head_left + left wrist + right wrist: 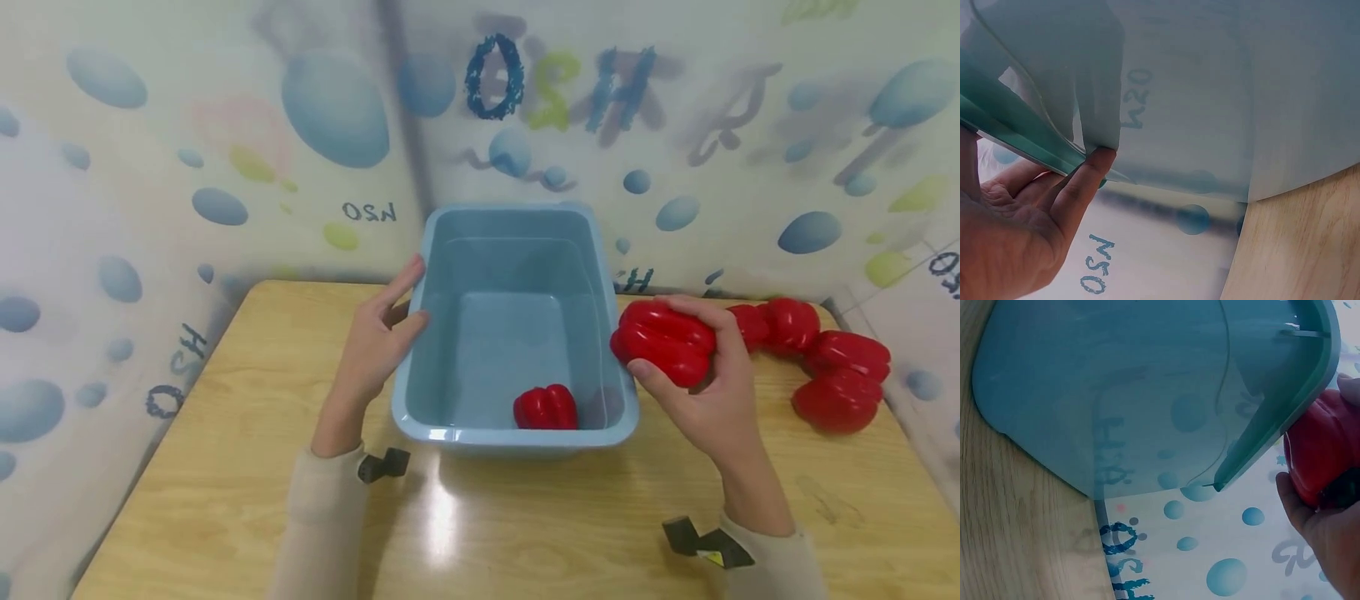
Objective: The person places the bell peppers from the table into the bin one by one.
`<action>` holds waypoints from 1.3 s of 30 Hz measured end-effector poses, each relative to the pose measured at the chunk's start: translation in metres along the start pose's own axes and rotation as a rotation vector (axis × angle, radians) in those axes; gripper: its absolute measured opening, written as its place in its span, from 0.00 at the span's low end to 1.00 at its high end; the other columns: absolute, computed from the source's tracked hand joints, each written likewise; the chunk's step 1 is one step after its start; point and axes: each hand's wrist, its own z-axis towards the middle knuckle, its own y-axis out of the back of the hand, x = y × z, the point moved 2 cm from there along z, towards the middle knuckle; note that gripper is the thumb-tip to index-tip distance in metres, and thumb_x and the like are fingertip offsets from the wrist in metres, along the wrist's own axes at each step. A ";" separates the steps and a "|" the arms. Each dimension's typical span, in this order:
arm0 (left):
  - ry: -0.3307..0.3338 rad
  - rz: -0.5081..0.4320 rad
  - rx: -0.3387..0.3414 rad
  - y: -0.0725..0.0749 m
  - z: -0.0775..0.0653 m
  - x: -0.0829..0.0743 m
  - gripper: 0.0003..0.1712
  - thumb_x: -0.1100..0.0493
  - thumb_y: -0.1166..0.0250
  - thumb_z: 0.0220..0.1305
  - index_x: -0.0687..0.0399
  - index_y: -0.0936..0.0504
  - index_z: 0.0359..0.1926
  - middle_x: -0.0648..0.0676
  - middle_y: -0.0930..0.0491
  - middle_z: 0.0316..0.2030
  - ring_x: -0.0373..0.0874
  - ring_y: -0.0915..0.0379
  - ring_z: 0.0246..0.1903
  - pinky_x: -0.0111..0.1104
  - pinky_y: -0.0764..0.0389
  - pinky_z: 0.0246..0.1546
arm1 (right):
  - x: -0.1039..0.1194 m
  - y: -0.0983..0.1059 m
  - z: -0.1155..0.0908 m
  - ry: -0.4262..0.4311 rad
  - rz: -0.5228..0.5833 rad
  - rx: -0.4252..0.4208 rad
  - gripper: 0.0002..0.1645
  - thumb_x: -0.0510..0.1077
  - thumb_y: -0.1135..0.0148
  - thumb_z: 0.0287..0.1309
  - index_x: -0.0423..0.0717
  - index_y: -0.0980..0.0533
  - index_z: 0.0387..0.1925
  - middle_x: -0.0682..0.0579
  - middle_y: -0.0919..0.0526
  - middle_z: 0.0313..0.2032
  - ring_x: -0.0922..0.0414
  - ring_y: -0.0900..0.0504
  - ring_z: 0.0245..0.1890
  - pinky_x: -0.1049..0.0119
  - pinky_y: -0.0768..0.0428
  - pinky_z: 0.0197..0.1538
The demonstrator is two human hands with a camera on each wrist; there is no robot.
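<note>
In the head view a light blue plastic basin [510, 333] stands on the table, with one red bell pepper [546, 408] lying inside near its front wall. My left hand [378, 333] holds the basin's left rim, thumb over the edge; the left wrist view shows fingertips [1102, 157] against the outer wall. Beside the right rim, my right hand [712, 392] grips another red bell pepper [663, 342] between thumb and fingers. This held pepper [1322, 447] also appears at the edge of the right wrist view, close to the basin rim [1285, 425].
Several more red bell peppers [847, 358] lie in a curved group at the table's back right. A wall [480, 158] printed with blue and green spots and letters rises behind the wooden table [247, 467].
</note>
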 end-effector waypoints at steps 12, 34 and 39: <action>0.009 -0.030 0.009 -0.002 0.002 -0.002 0.38 0.68 0.41 0.70 0.47 0.32 0.79 0.43 0.38 0.81 0.64 0.31 0.75 0.62 0.26 0.70 | 0.001 0.004 0.004 0.016 0.055 0.089 0.56 0.20 0.28 0.34 0.32 0.35 0.71 0.48 0.25 0.69 0.52 0.26 0.67 0.79 0.16 0.55; -0.005 0.010 0.009 0.000 0.002 -0.002 0.38 0.66 0.41 0.70 0.46 0.32 0.79 0.44 0.39 0.82 0.65 0.32 0.75 0.62 0.27 0.71 | 0.008 -0.009 0.011 0.066 0.032 0.102 0.57 0.24 0.23 0.36 0.40 0.35 0.72 0.54 0.25 0.69 0.53 0.25 0.67 0.79 0.16 0.54; -0.005 0.018 0.007 -0.001 0.001 -0.002 0.38 0.67 0.41 0.70 0.47 0.33 0.79 0.44 0.38 0.81 0.64 0.31 0.75 0.61 0.27 0.72 | 0.008 -0.010 0.010 0.074 0.023 0.115 0.60 0.24 0.22 0.34 0.36 0.38 0.73 0.46 0.27 0.70 0.52 0.27 0.69 0.78 0.16 0.57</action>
